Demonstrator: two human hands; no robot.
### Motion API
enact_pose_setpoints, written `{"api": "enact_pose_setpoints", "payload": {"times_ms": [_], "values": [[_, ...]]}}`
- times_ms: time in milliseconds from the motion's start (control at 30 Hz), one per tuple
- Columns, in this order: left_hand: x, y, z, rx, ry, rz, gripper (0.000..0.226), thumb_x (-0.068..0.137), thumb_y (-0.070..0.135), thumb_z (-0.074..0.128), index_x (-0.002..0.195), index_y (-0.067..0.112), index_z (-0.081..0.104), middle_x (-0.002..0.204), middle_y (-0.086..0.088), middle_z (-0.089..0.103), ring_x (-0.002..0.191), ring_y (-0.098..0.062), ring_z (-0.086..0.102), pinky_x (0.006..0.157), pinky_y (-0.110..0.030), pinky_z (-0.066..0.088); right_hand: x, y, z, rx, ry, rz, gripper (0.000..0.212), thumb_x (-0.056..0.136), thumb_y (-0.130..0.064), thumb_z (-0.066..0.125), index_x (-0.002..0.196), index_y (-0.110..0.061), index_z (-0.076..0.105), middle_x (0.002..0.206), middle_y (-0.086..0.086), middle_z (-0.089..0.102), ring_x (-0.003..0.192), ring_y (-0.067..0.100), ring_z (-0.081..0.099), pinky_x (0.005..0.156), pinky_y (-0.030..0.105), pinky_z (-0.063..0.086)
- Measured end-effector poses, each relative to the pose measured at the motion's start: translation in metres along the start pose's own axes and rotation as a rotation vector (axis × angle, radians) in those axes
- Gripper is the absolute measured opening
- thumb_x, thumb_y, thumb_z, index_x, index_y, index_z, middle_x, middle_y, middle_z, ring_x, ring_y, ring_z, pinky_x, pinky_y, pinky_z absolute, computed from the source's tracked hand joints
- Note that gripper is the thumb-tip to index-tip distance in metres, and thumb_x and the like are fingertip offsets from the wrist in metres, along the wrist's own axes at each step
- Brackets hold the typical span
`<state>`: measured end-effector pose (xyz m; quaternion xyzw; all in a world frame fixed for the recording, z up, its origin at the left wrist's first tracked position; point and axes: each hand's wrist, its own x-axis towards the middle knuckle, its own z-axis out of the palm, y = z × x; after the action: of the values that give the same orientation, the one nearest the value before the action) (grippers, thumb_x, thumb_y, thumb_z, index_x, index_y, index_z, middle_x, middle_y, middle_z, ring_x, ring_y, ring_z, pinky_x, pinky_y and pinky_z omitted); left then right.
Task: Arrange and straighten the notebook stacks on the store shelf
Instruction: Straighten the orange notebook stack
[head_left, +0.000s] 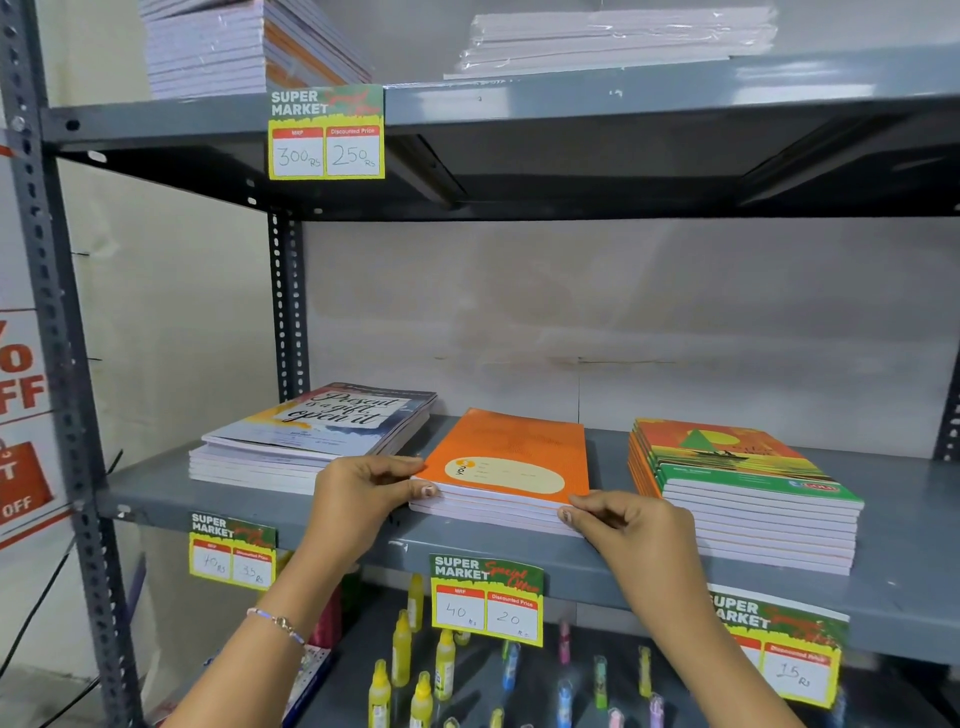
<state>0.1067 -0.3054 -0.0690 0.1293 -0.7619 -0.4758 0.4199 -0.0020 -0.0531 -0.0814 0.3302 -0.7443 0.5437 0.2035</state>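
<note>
Grey metal middle shelf (260, 493) of a slotted-steel rack carries three notebook stacks side by side, none touching.

Centre: short stack of orange-covered notebooks (511, 457), cream oval label on the top cover, page edges facing the front lip of the shelf. Stack sits slightly skewed, its near left corner closest to the shelf edge.

Left hand (358, 493) at the near left corner of the orange stack; thumb against the page edges, fingers curled along the top corner. Grip clamped on that corner. Thin beaded bracelet (278, 623) on the left wrist.

Right hand (631, 525) at the near right corner of the same stack; thumb on the page edges, fingers over the cover edge. Grip likewise closed on the stack.

Left: stack of pale notebooks with a lettered watercolour cover (317, 431), upper copies turned out of line with the lower ones, just beside the left hand.

Right: taller stack of green-and-orange notebooks with a sailboat cover (737, 478), upper copies fanned to the right, near the right hand but apart from it.

Yellow price tags hang from the shelf lips; the one below the orange stack (487, 600) reads 40 and 20.

Lower shelf: small yellow glue bottles (402, 649) and coloured tubes.

Upper shelf: wrapped white stacks (618, 39).
</note>
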Motion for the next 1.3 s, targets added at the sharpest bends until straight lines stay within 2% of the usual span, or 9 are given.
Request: {"api": "enact_pose_setpoints", "payload": {"times_ms": [267,533,700,867,933,1033,1133,1233,1300], "values": [[0.000,0.004,-0.002,-0.035,-0.019,-0.027,0.033,0.049,0.033,0.084,0.081,0.024,0.081,0.075,0.012,0.078,0.075,0.006,0.069,0.059,-0.002,0.048,0.000,-0.001,-0.001,-0.010,0.014,0.009,0.016,0.072,-0.022,0.084,0.087,-0.021,0.081,0.079,-0.014,0.076,0.085,-0.012,0.064,0.069,-0.003,0.044],[0.007,0.001,-0.005,-0.067,-0.083,-0.071,0.034,0.053,0.029,0.084,0.085,0.018,0.081,0.087,0.008,0.078,0.084,0.002,0.070,0.065,-0.004,0.051,0.001,-0.004,-0.001,-0.014,0.001,0.006,0.012,0.072,-0.022,0.084,0.083,-0.024,0.081,0.070,-0.027,0.069,0.079,-0.015,0.064,0.066,-0.003,0.043],[0.006,0.001,-0.004,-0.007,-0.058,-0.076,0.032,0.057,0.025,0.088,0.087,0.021,0.080,0.086,0.011,0.077,0.084,0.000,0.070,0.070,-0.008,0.051,0.001,-0.004,-0.003,-0.125,-0.033,-0.041,0.004,0.076,-0.025,0.081,0.080,-0.025,0.079,0.065,-0.023,0.068,0.075,-0.014,0.061,0.060,-0.001,0.041],[0.002,0.004,-0.003,0.044,-0.054,-0.046,0.030,0.067,0.015,0.086,0.096,0.013,0.078,0.089,0.005,0.076,0.080,-0.004,0.070,0.062,-0.005,0.051,0.008,-0.012,-0.002,-0.288,-0.062,-0.101,0.011,0.077,-0.025,0.080,0.071,-0.020,0.073,0.068,-0.009,0.073,0.064,0.002,0.063,0.054,0.006,0.042],[0.000,0.004,-0.004,0.048,-0.049,-0.032,0.030,0.069,0.014,0.085,0.098,0.011,0.077,0.093,0.003,0.076,0.086,-0.007,0.069,0.067,-0.007,0.052,0.006,-0.013,-0.001,-0.265,-0.049,-0.099,0.010,0.077,-0.023,0.080,0.071,-0.017,0.074,0.067,-0.013,0.071,0.065,-0.001,0.063,0.056,0.003,0.041],[-0.003,0.003,-0.004,0.092,-0.036,0.015,0.030,0.071,0.015,0.083,0.100,0.011,0.077,0.101,-0.001,0.076,0.095,-0.010,0.068,0.085,-0.021,0.054,0.000,-0.010,0.000,-0.212,-0.025,-0.104,0.008,0.077,-0.023,0.080,0.073,-0.017,0.076,0.069,-0.014,0.072,0.082,-0.011,0.060,0.061,0.001,0.041],[-0.004,0.002,-0.004,0.131,-0.019,0.059,0.031,0.072,0.018,0.082,0.102,0.013,0.076,0.104,0.000,0.076,0.094,-0.006,0.067,0.086,-0.021,0.054,-0.002,-0.009,0.001,-0.200,-0.017,-0.103,0.007,0.077,-0.024,0.080,0.075,-0.018,0.077,0.072,-0.011,0.074,0.087,-0.008,0.060,0.062,0.001,0.042],[-0.004,-0.001,-0.002,0.197,-0.006,0.096,0.031,0.074,0.022,0.081,0.104,0.015,0.076,0.106,0.001,0.076,0.097,-0.008,0.067,0.091,-0.023,0.052,-0.003,-0.008,0.001,-0.215,-0.022,-0.104,0.007,0.078,-0.025,0.079,0.075,-0.018,0.076,0.072,-0.012,0.073,0.085,-0.007,0.061,0.061,0.001,0.042],[-0.006,-0.001,-0.001,0.242,0.002,0.134,0.032,0.076,0.023,0.080,0.106,0.015,0.075,0.108,0.000,0.075,0.099,-0.009,0.066,0.095,-0.025,0.050,-0.003,-0.010,0.001,-0.229,-0.036,-0.075,0.008,0.079,-0.025,0.078,0.075,-0.019,0.075,0.072,-0.012,0.073,0.073,0.000,0.065,0.060,0.003,0.042]]}}
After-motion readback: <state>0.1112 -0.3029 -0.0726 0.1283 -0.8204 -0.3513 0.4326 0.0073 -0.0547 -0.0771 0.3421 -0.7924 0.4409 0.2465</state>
